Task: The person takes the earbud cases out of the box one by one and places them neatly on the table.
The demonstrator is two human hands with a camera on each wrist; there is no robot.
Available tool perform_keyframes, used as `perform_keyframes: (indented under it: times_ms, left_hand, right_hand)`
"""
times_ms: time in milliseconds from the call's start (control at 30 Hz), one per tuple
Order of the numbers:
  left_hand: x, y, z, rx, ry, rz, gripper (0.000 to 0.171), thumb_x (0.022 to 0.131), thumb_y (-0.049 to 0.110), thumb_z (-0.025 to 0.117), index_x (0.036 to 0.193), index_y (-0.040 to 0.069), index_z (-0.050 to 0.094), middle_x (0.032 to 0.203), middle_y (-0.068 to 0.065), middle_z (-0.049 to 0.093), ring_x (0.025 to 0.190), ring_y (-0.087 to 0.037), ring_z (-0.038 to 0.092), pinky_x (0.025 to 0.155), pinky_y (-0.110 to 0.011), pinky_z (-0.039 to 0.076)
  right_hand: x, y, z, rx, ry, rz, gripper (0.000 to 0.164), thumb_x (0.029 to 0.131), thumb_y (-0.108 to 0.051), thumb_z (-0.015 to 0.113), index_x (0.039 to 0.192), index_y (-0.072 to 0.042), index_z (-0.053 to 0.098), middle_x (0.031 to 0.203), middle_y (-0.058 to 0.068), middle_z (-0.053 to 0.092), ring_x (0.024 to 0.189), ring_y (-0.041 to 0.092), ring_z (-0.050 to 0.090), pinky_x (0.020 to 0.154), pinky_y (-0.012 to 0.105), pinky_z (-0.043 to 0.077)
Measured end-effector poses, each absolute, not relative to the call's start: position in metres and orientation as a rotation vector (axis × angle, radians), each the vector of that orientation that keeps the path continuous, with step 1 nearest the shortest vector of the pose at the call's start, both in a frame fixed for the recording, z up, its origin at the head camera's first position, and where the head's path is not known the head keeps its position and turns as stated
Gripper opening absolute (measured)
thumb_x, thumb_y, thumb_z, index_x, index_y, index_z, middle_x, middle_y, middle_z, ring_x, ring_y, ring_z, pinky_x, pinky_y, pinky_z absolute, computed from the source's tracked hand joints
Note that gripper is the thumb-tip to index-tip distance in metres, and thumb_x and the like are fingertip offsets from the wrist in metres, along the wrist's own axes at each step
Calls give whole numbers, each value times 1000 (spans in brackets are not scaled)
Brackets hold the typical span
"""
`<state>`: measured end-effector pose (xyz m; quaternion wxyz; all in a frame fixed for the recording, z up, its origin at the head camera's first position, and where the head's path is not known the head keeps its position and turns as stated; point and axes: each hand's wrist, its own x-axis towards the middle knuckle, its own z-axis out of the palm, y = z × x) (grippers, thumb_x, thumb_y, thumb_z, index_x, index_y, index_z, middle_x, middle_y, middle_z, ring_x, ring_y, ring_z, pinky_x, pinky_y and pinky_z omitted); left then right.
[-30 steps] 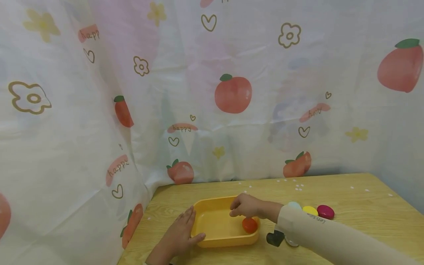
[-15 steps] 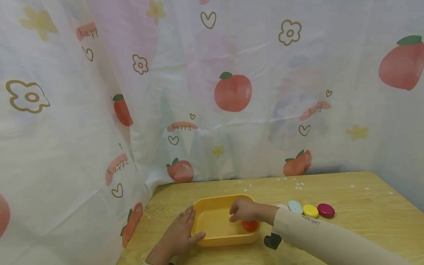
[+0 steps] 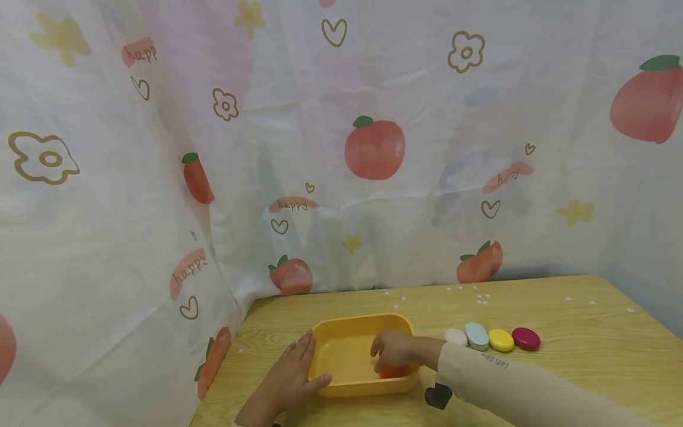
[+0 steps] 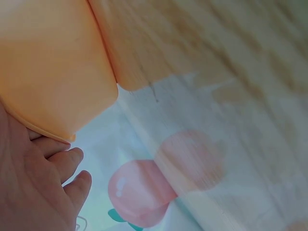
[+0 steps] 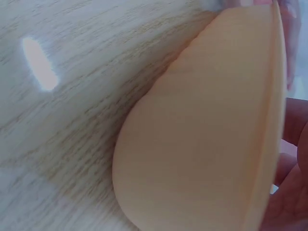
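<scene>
In the head view a yellow-orange plastic tray (image 3: 352, 388) sits on the table. My left hand (image 3: 288, 375) rests on its left rim, fingers extended along the side and thumb toward the front; the left wrist view shows the fingers (image 4: 67, 163) against the rim. My right hand (image 3: 393, 349) reaches into the tray's right end. Its bent fingers close around a smooth, rounded orange-red piece (image 3: 393, 372), partly hidden under the hand. From the right wrist view, the tray's outer wall (image 5: 192, 134) covers the piece, and only part of the hand (image 5: 293, 183) shows beyond the rim.
To the right, a row of smooth oval pieces lies on the wooden table (image 3: 560, 367): pale pink (image 3: 455, 337), light blue (image 3: 476, 336), yellow (image 3: 501, 340) and magenta (image 3: 526, 339). A fruit-print curtain (image 3: 373, 237) hangs behind. Small white specks dot the table's far side.
My right hand has lowered into the tray's right end and onto the orange-red piece, which has shifted slightly left and toward the front. The left hand stays on the rim.
</scene>
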<state>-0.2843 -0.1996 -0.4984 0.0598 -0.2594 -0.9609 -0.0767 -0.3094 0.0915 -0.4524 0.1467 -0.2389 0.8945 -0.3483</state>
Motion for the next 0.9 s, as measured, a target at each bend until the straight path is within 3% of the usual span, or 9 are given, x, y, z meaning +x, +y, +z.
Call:
perform_keyframes:
  times_ms: [467,767,900]
  left_hand:
    - [-285,-200,-499,-788,-2913,-234,90,96,65,40,150,-6,27,158,-18,18,144,-29,21,113,-51,21]
    - [-285,-200,-498,-802,-2909,-248,87,97,61,43,149,-7,29,157,-20,21,143,-30,24,112,-52,23]
    - [-285,-199,-497,-799,-2921,-257,89,96,63,40,149,-7,28,158,-19,20,143,-30,25,112,-52,24]
  right_hand:
    - [-316,85,-461,-691,2609,-857,20,80,-12,78,97,-2,73,102,6,68,99,25,61,89,42,50]
    - [-311,83,-461,-648,2566,-923,18,79,-11,79,94,-3,73,95,4,66,81,18,54,69,34,51]
    - [-310,84,-460,-625,2510,-971,17,80,-9,78,95,-3,74,91,1,64,65,15,49,50,26,42]
